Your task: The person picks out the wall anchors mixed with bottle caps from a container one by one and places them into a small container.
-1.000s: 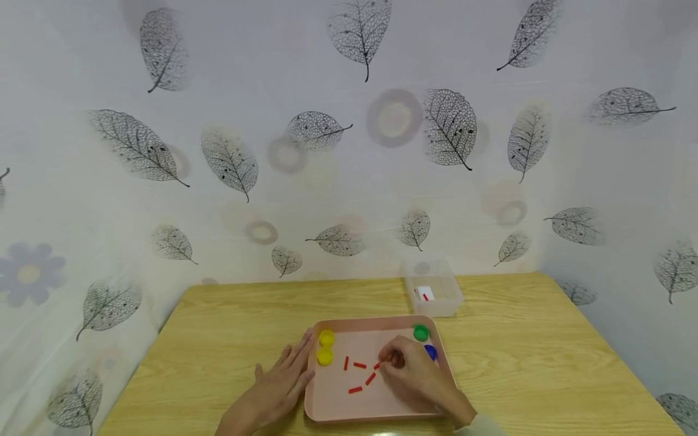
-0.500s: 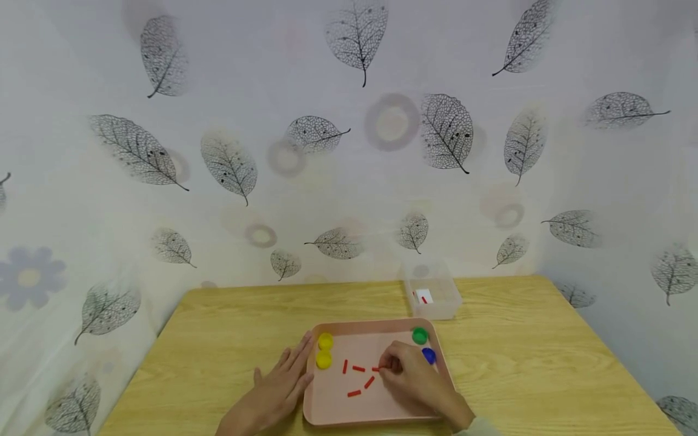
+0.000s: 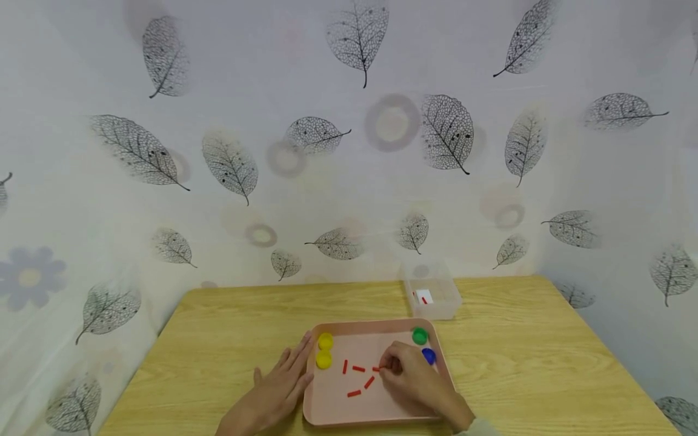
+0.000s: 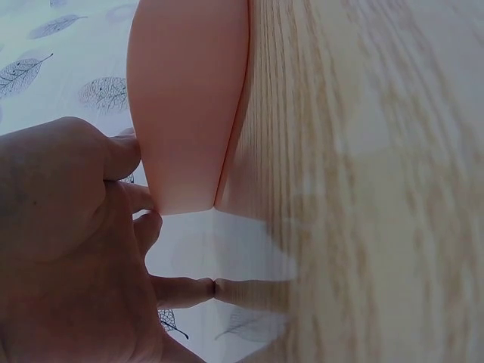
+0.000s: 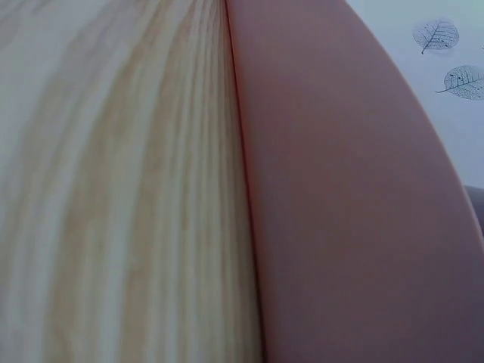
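Note:
A pink tray lies on the wooden table. My left hand rests along its left side, fingers extended; the left wrist view shows that hand touching the tray's outer wall. Over the right half of the tray, my right hand pinches a small red stick between thumb and fingertips, the stick's right end hidden. Several other red sticks lie left of those fingertips, set apart at different angles. In the right wrist view only the tray wall and table show, not the hand.
Two yellow round caps sit at the tray's upper left. A green cap and a blue cap are at its upper right. Behind the tray stands a clear plastic box holding a white piece and some red bits.
The red stick in my right hand has turned from slanted to nearly level, in line with the stick to its left. Over the last half second nothing visibly moves. The left hand stays put.

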The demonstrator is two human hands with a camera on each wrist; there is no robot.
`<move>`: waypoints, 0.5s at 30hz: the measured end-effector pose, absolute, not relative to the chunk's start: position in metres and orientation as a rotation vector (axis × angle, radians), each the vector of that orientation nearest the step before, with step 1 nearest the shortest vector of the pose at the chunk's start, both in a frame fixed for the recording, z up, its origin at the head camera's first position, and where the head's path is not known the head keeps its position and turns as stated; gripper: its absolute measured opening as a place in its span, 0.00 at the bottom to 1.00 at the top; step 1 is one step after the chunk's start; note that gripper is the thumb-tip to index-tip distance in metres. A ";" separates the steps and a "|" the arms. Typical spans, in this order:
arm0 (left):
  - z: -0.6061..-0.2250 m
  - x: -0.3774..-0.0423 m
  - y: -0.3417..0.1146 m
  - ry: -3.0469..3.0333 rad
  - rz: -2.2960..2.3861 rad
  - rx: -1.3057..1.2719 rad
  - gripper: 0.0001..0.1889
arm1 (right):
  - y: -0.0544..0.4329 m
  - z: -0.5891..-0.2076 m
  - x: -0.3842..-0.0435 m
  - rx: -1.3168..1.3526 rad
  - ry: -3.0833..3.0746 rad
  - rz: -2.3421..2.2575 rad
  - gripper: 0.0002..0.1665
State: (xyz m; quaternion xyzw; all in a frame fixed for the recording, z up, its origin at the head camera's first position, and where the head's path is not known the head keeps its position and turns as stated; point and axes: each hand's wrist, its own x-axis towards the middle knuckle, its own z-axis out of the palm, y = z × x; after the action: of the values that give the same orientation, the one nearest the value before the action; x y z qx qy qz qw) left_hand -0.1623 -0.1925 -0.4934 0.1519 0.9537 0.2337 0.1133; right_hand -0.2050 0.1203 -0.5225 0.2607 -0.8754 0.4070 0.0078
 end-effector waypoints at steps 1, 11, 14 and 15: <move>-0.494 -0.163 -0.193 2.799 0.683 0.442 0.34 | 0.120 -0.522 -0.205 0.810 -2.736 1.267 0.09; -0.496 -0.164 -0.193 2.808 0.667 0.446 0.34 | 0.124 -0.513 -0.203 0.744 -2.653 1.283 0.09; -0.496 -0.163 -0.194 2.814 0.673 0.461 0.34 | 0.126 -0.512 -0.205 0.754 -2.550 1.274 0.10; -0.495 -0.163 -0.194 2.816 0.673 0.461 0.34 | 0.128 -0.512 -0.206 0.768 -2.512 1.265 0.10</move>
State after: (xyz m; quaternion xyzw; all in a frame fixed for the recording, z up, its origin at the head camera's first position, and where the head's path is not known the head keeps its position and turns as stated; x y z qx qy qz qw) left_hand -0.1630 -0.1938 -0.4954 0.1562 0.9552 0.2283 0.1049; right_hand -0.2064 0.1276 -0.5123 0.2616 -0.8561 0.4312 0.1126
